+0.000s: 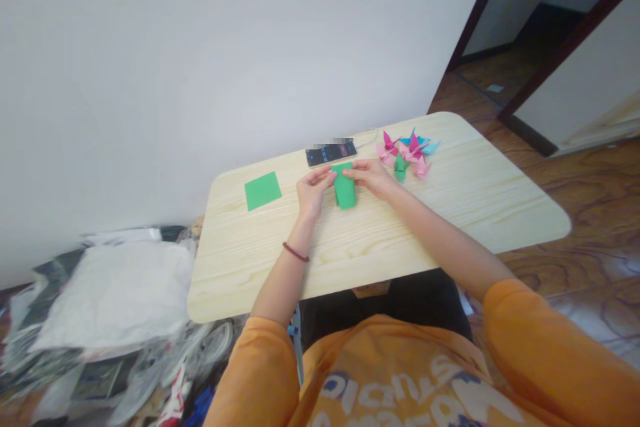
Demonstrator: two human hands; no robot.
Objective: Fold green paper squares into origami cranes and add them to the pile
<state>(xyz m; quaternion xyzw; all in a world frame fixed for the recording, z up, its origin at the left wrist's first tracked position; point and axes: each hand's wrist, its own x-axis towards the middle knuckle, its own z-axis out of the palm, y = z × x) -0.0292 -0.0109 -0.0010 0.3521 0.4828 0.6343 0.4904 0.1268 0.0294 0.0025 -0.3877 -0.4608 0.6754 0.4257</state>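
Between my two hands a piece of green paper [346, 192] is held over the table, bent over on itself with its lower part curling. My left hand [314, 188] pinches its upper left edge with thumb and fingers. On the other side, my right hand [373, 177] grips the upper right edge the same way. A flat green paper square [263, 191] lies to the left of my left hand. Just beyond the held paper is a phone [331, 153] with a lit screen. Several folded paper cranes [414, 150] in pink, blue and green sit in a cluster to the right.
The pale wooden table [480, 193] has rounded corners and stands against a white wall [225, 53]. A white cable [369, 140] runs from the phone. Plastic-wrapped items and a white bag [120, 293] are piled left of the table. A doorway opens at the right.
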